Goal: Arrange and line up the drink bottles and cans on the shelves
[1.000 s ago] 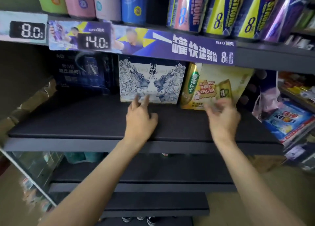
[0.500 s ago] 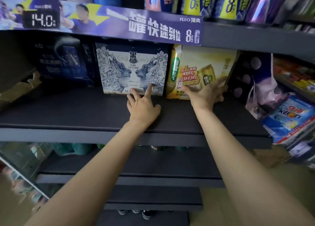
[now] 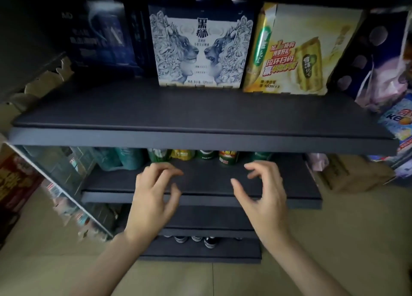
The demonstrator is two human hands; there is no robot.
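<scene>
Head view shows me dark matte shelves, flat boards with a thick front edge. On the upper shelf (image 3: 200,121) stand three carton packs at the back: a dark blue pack (image 3: 100,34), a white pack (image 3: 200,48) printed with two engraved lions and the characters 黑狮, and a glossy yellow pack (image 3: 296,50) with "500ml x 3" on it. The white and yellow packs are just beside each other.

My left hand (image 3: 153,195) and right hand (image 3: 265,197) hover before the lower shelf (image 3: 200,184), fingers loosely curled and spread, holding nothing. Behind them, at the back of that shelf, I see a row of cans (image 3: 214,156), green and yellow, half hidden by the upper board. A soft pink bag (image 3: 383,83) hangs at the right. More can tops (image 3: 196,240) show further down.
</scene>
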